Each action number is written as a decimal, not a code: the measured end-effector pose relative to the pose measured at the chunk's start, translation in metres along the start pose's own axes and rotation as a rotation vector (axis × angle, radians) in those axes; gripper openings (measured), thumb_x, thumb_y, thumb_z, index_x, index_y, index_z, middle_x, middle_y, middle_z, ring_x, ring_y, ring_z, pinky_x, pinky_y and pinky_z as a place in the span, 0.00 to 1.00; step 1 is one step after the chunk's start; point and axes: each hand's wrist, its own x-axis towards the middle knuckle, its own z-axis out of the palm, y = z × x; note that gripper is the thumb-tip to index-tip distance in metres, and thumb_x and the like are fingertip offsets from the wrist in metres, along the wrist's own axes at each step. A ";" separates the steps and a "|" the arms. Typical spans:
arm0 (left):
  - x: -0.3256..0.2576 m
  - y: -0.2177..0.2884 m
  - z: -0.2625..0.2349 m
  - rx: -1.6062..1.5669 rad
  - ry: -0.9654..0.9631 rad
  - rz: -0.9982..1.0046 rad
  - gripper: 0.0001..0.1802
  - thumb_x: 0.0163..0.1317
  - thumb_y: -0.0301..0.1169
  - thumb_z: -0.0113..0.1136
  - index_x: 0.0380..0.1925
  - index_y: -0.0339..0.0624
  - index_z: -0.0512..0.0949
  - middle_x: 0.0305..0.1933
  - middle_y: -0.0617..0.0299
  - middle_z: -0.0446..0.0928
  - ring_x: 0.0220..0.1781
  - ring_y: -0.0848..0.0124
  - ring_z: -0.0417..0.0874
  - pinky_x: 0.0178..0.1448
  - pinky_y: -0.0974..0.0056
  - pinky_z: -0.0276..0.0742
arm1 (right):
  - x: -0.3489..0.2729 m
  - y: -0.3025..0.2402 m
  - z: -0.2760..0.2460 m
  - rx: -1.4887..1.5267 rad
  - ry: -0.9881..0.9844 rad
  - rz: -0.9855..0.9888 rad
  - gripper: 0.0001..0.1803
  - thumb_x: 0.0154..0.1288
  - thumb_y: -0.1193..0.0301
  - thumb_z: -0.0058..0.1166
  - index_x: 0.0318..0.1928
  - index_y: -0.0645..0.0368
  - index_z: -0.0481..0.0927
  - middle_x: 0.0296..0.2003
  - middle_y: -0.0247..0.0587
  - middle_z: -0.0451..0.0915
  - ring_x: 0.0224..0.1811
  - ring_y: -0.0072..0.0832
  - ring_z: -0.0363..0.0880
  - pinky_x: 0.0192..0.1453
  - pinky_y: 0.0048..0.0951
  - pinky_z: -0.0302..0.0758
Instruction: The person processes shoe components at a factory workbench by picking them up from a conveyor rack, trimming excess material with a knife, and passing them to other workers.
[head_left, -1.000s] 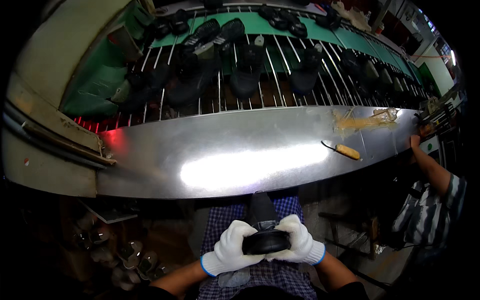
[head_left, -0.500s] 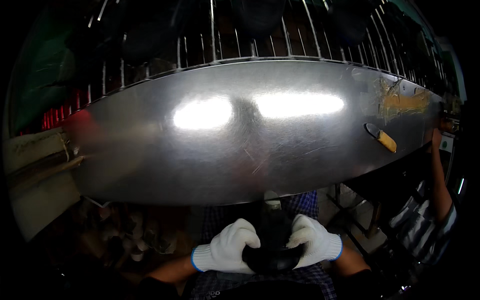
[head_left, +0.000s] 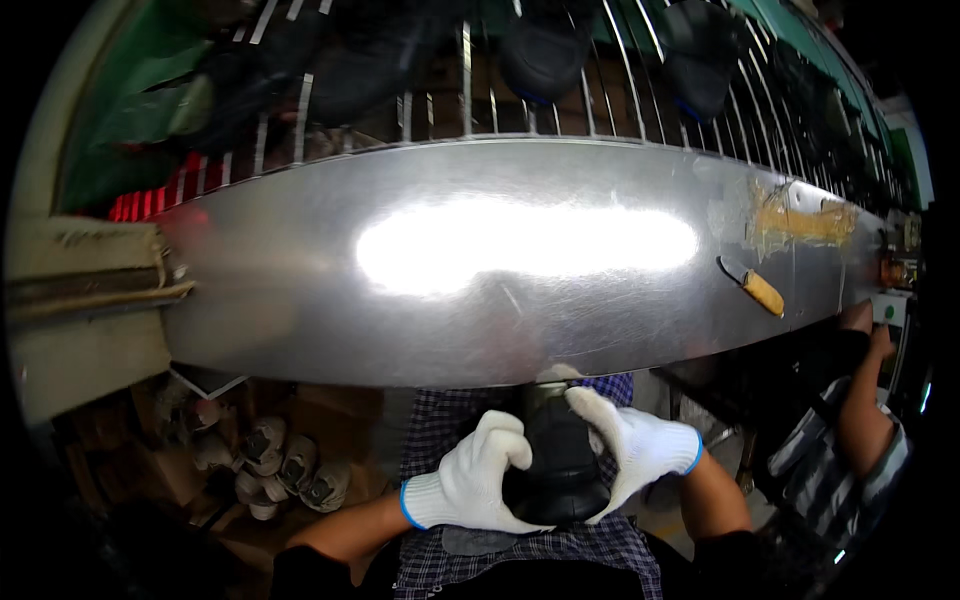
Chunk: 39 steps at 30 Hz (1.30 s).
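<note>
Gloved left hand [head_left: 478,478] and right hand [head_left: 641,446] clasp black shoe [head_left: 560,450] from opposite sides, about equally near; long axis points toward near edge of desk [head_left: 300,320].

Black shoe [head_left: 560,445], just off the tabletop's [head_left: 290,335] near edge: sides partly covered by left hand [head_left: 475,478] and right hand [head_left: 645,447], underside out of view, finer surface detail lost in its dark tone. Fingertips partly hidden where the gloves meet the shoe. Past the tabletop's far edge, dark shoes [head_left: 545,60] on the barred rack [head_left: 467,85] are cut off above, outlines merging with shadow. Glare masks the tabletop's middle. Near its right end, a co-worker's arm [head_left: 866,410]: what the hand touches is too small to tell. Below the near left corner, pale shoes [head_left: 264,445] overlap, partly hiding one another.
</note>
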 end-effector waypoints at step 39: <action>0.121 0.132 0.048 0.649 0.408 0.899 0.25 0.59 0.27 0.67 0.57 0.32 0.80 0.50 0.41 0.82 0.37 0.56 0.88 0.28 0.64 0.82 | -0.115 -0.124 -0.064 -0.635 0.987 0.090 0.41 0.72 0.54 0.66 0.77 0.59 0.65 0.65 0.61 0.78 0.65 0.56 0.83 0.69 0.45 0.77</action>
